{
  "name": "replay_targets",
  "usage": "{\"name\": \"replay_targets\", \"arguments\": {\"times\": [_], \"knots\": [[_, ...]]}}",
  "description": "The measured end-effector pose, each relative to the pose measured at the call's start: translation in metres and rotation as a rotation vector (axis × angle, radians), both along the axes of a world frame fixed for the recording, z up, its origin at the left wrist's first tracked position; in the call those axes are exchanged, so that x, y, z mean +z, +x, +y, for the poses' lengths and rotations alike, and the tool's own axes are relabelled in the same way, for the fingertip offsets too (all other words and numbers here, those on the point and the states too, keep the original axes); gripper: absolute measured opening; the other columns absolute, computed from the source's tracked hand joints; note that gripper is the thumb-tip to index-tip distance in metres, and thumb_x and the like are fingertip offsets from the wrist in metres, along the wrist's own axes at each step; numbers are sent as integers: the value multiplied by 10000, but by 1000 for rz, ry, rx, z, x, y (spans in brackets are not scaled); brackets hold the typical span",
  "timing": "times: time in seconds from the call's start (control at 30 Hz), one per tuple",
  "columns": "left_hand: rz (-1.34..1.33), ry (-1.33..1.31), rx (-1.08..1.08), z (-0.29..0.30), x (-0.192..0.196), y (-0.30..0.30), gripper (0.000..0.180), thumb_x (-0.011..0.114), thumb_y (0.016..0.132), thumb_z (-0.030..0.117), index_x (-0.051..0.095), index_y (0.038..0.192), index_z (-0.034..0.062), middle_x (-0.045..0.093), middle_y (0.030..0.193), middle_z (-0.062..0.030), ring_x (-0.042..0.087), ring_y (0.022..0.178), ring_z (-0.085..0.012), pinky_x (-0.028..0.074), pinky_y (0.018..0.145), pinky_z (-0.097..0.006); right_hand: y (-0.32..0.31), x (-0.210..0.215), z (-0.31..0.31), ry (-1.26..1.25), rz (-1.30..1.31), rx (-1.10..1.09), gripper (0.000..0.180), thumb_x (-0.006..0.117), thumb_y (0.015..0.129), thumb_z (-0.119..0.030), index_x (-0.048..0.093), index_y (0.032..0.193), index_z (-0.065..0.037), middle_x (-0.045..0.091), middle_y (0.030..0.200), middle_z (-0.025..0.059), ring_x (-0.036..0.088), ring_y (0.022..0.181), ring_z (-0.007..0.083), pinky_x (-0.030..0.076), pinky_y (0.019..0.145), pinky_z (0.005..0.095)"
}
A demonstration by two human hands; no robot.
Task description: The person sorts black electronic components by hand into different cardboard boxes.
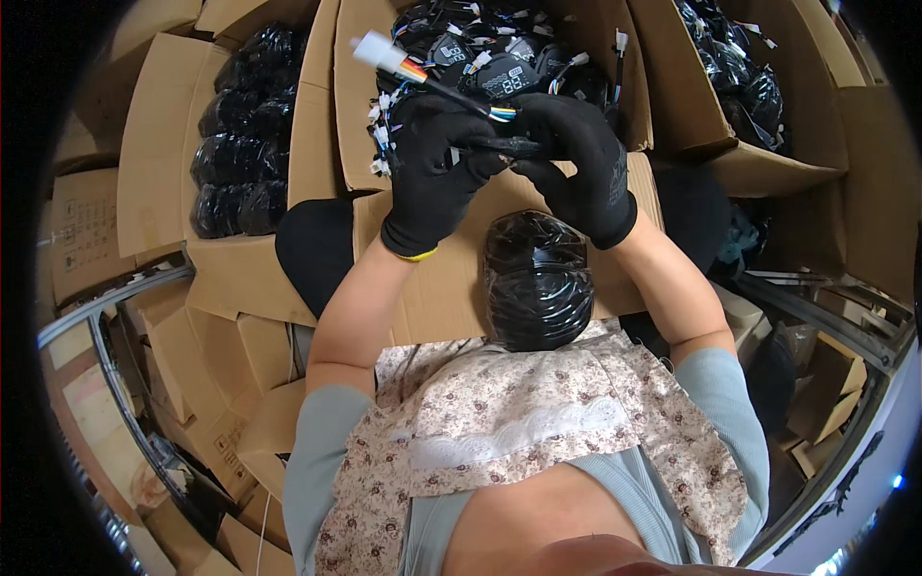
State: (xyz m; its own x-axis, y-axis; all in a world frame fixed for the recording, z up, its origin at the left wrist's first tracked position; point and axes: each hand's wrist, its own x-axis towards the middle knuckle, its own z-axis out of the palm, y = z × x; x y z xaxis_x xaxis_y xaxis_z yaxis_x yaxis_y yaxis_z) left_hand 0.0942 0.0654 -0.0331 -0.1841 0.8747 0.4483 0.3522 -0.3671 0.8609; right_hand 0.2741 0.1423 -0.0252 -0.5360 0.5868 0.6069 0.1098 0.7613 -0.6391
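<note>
Both my hands wear black gloves and are raised over the near edge of an open box. My left hand (437, 158) and my right hand (581, 154) close on a black display unit (514, 146), held edge-on so that its face is hidden. From it a cable with coloured wires runs up to the left and ends in a white connector plug (379, 53). Below my hands, on a flat cardboard surface (423, 298), lies a shiny bundle (538, 283) of rounded black pieces wrapped in clear film.
Ahead, a carton (351, 115) holds many loose digital displays (509, 79) with wires and white plugs. On the left, another carton (154, 154) has rows of wrapped black bundles (240, 158). A right-hand carton (797, 173) contains black film-wrapped pieces. Metal frame rails (115, 302) stand at the sides.
</note>
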Motion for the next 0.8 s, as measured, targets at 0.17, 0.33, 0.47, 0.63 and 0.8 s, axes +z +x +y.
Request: {"name": "replay_targets", "arguments": {"times": [0.17, 0.33, 0.47, 0.63, 0.8], "knots": [[39, -39, 81, -5, -3, -2, 291, 811, 736, 235, 646, 904, 63, 580, 937, -55, 537, 1024, -241, 440, 928, -365, -4, -5, 5, 64, 53, 65, 549, 803, 681, -118, 573, 1175, -52, 634, 1114, 139, 602, 981, 349, 468, 857, 416], [-120, 145, 141, 5, 0, -7, 652, 848, 683, 223, 533, 1231, 61, 524, 1183, -96, 526, 1082, -274, 401, 1006, -377, -4, -9, 3, -75, 230, 155, 555, 780, 700, -43, 522, 1191, -47, 594, 1192, 156, 596, 1037, 301, 470, 897, 373], [-14, -78, 64, -2, -24, -28, 734, 849, 670, 186, 503, 1303, 53, 543, 1180, -98, 533, 1099, -267, 436, 945, -366, -4, -3, -3, -664, 443, 176, 633, 695, 684, 96, 451, 1250, -49, 522, 1201, 101, 532, 1121, 202, 468, 966, 341], [52, 11, 158, -3, 2, -16, 651, 834, 697, 141, 542, 1271, 42, 589, 1164, -80, 571, 1062, -229, 474, 914, -346, -9, -2, 4, -282, 530, -15, 635, 785, 655, 17, 493, 1215, -45, 519, 1216, 128, 535, 1118, 238, 476, 954, 359], [401, 335, 145, -1, 16, -13, 591, 852, 630, 176, 621, 1164, 74, 599, 1083, -94, 564, 983, -278, 465, 827, -380, 5, 30, -1, 197, 69, -126, 610, 855, 642, -212, 591, 1176, -82, 553, 1115, 113, 516, 1056, 314, 423, 915, 417]]}}
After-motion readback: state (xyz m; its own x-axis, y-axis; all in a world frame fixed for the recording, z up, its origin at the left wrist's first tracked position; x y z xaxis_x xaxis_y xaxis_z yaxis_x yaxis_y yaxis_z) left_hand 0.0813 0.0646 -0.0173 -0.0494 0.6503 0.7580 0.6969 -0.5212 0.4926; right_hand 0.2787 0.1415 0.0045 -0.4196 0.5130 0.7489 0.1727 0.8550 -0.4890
